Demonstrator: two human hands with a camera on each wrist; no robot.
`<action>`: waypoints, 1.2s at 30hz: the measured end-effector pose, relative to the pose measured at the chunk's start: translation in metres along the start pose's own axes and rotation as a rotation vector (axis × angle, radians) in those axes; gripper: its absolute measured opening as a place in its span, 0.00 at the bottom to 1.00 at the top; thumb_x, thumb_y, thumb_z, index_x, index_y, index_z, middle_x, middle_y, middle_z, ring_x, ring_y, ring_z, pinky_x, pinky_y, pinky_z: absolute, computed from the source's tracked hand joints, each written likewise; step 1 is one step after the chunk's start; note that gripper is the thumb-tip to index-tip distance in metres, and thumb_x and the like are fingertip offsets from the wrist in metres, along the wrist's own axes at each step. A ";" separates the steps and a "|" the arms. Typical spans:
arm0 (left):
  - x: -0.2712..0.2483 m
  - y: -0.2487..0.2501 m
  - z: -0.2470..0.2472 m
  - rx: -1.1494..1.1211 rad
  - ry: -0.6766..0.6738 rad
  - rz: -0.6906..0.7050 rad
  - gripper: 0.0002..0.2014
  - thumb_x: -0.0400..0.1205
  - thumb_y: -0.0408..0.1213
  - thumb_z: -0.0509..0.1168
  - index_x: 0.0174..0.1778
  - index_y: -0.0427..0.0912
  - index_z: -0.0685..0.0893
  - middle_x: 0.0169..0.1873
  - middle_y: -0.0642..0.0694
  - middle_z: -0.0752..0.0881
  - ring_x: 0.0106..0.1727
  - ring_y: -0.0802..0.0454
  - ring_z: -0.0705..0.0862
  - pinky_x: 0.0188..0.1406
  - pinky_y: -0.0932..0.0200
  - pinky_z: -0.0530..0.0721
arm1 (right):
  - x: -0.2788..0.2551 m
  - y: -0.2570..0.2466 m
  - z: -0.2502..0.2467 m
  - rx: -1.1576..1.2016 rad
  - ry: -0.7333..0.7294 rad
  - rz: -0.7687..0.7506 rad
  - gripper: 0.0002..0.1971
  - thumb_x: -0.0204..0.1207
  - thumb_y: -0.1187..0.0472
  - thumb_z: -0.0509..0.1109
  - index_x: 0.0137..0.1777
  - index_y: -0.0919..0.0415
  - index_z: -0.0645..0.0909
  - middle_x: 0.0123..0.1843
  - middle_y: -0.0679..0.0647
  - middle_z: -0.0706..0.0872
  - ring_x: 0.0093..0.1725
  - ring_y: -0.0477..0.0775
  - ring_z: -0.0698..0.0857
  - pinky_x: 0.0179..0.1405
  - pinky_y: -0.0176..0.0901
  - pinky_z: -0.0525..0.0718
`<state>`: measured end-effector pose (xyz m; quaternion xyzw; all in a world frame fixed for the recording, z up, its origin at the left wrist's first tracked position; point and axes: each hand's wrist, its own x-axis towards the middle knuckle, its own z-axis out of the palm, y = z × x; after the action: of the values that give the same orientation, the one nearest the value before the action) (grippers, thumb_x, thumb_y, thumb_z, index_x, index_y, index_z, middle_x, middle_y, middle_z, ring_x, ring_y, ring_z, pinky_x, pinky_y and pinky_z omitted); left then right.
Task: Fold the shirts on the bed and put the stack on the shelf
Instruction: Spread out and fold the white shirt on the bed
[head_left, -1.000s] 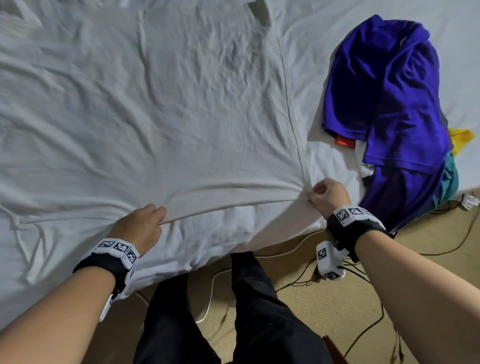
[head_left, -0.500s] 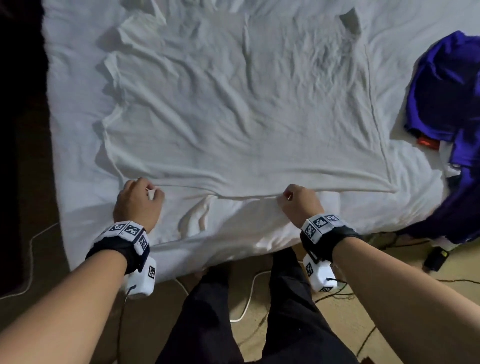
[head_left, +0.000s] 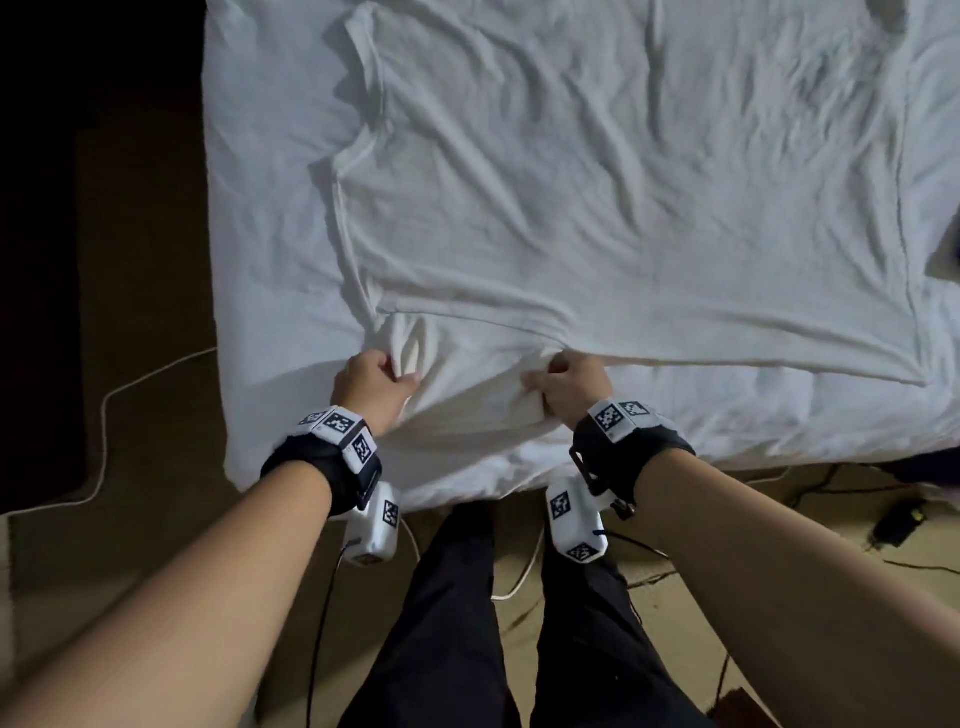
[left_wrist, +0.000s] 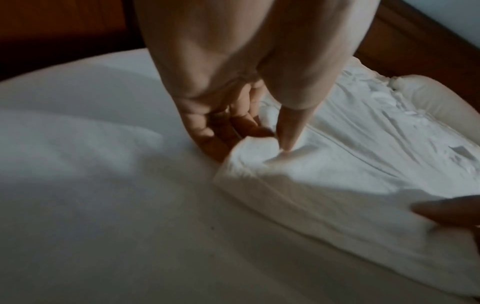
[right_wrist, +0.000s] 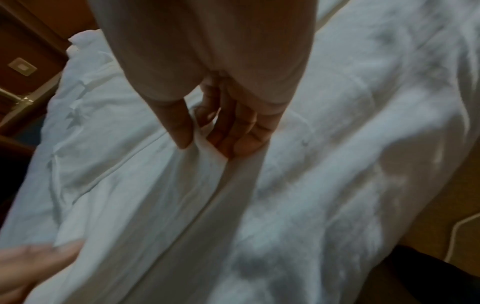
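Observation:
A white T-shirt (head_left: 597, 208) lies spread flat on the white bed (head_left: 270, 291), its near long edge running along the bed's front. My left hand (head_left: 384, 374) pinches a bunched fold of that near edge at the shirt's left end, thumb on top (left_wrist: 288, 131). My right hand (head_left: 556, 379) pinches the same edge a little to the right, with cloth caught between thumb and fingers (right_wrist: 205, 139). Both hands sit close together near the bed's front edge.
The bed's left edge and front edge drop to a tan carpet (head_left: 156, 545) with a white cable (head_left: 104, 415) and black cables (head_left: 831, 493). My dark-trousered legs (head_left: 467, 623) stand against the bed. A dark garment edge (head_left: 950, 244) shows at far right.
The view has swung left, and the purple shirt pile has left the frame. Both hands have slid leftward along the white shirt's near edge and now bunch the cloth closer together.

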<state>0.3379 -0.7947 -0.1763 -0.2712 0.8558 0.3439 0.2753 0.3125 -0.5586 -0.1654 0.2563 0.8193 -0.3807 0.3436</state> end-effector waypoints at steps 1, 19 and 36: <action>0.001 -0.008 -0.001 -0.029 -0.035 0.003 0.18 0.79 0.42 0.73 0.29 0.38 0.75 0.29 0.42 0.78 0.37 0.39 0.76 0.34 0.53 0.69 | -0.002 0.001 -0.002 0.036 -0.002 -0.011 0.17 0.70 0.62 0.80 0.29 0.58 0.73 0.32 0.58 0.81 0.31 0.55 0.80 0.32 0.45 0.79; -0.029 -0.065 0.013 -0.156 -0.001 -0.109 0.06 0.82 0.37 0.72 0.46 0.42 0.81 0.46 0.42 0.88 0.37 0.40 0.88 0.41 0.51 0.88 | -0.009 0.021 -0.018 -0.379 -0.272 -0.137 0.14 0.80 0.55 0.73 0.36 0.60 0.79 0.29 0.54 0.90 0.21 0.49 0.83 0.23 0.36 0.80; 0.016 0.040 -0.038 0.048 0.176 -0.156 0.06 0.79 0.45 0.71 0.41 0.48 0.85 0.43 0.45 0.88 0.46 0.41 0.84 0.45 0.56 0.77 | 0.079 -0.119 -0.119 -0.805 -0.174 -0.544 0.09 0.79 0.55 0.68 0.37 0.54 0.78 0.42 0.54 0.86 0.47 0.58 0.84 0.41 0.43 0.77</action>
<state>0.2898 -0.8022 -0.1455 -0.3592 0.8610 0.2756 0.2315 0.1375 -0.5199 -0.1150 -0.1526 0.9069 -0.1300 0.3705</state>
